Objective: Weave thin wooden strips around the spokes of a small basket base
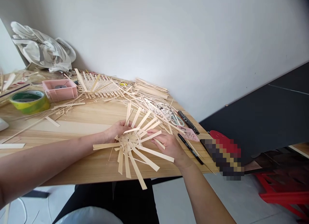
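Observation:
A small round piece of bamboo weaving [129, 138], with flat strips fanning out from its woven centre, is held above the front part of the table. On its far left side, my left hand [118, 129] is closed around the edge, its fingers partly behind the strips. At the right, my right hand [167, 145] grips the rim and some strips between thumb and fingers. Several strip ends stick out toward me, past the table edge. Strips hide some of the fingertips of both hands.
On the wooden table [79, 150] are a pink basket [61, 90], a tape roll [30, 102], a flat woven bamboo sheet [98, 85], a stack of strips [151, 89], scissors [177, 120], a black pen [190, 149] and a craft knife [188, 122]. A red stool [285, 195] stands right.

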### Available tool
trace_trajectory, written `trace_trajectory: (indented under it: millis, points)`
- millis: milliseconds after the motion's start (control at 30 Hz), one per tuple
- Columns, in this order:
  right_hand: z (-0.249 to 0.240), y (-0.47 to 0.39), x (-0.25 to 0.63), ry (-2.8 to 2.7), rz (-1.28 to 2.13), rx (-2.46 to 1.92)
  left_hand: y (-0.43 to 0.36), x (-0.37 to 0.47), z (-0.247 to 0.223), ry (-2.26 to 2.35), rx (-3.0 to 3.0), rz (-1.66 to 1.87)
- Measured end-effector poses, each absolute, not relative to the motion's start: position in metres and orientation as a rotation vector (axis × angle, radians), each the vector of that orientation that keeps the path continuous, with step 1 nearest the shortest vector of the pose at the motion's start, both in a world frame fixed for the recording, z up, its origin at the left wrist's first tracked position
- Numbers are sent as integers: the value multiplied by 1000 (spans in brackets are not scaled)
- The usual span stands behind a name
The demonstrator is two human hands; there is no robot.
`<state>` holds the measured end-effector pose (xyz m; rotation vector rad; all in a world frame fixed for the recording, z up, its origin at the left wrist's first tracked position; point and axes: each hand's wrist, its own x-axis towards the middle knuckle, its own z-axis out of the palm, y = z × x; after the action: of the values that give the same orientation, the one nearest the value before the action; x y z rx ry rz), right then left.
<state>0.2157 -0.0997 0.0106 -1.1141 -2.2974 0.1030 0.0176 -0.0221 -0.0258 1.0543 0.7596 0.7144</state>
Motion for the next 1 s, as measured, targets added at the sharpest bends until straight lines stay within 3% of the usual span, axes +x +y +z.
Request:
trace_trajectory:
  millis: [333, 800, 1000]
  points:
    - [1, -98, 205, -2225, 232, -1142, -28, 21, -20, 776, 1032, 760]
    - [0, -90, 209, -1758, 964, -1291, -32, 21, -19, 773, 988, 742]
    - [8, -94, 203, -1675, 931, -1280, -35, 21, -16, 787, 906, 764]
